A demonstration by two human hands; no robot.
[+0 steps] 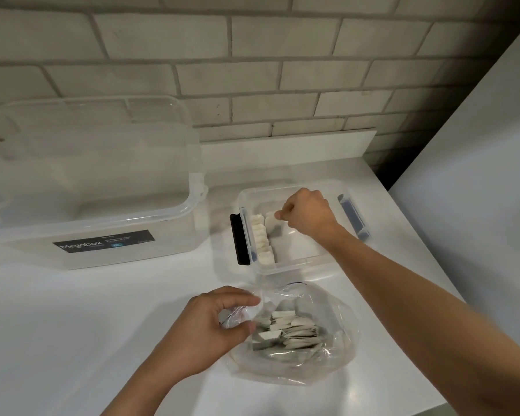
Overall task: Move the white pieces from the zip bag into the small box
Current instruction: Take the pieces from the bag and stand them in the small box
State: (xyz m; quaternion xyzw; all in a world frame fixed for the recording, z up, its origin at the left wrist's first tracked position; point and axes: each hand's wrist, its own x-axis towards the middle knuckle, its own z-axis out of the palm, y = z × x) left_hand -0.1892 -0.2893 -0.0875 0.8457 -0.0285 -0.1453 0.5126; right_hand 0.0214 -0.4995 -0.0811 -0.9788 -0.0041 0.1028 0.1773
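Your right hand point(308, 214) is inside the small box point(294, 261), near the bench's back right corner, fingers point(279, 215) pinched together on one white piece point(270, 221) at the far end of the row. One row of white pieces point(261, 240) stands along the box's left wall; the rest of the floor is bare. Your left hand point(213, 322), fingers closed on the plastic, holds the mouth of the zip bag point(327, 364) open near the front edge. A pile of pieces point(291, 328) is left in the bag. Estimate: under half done.
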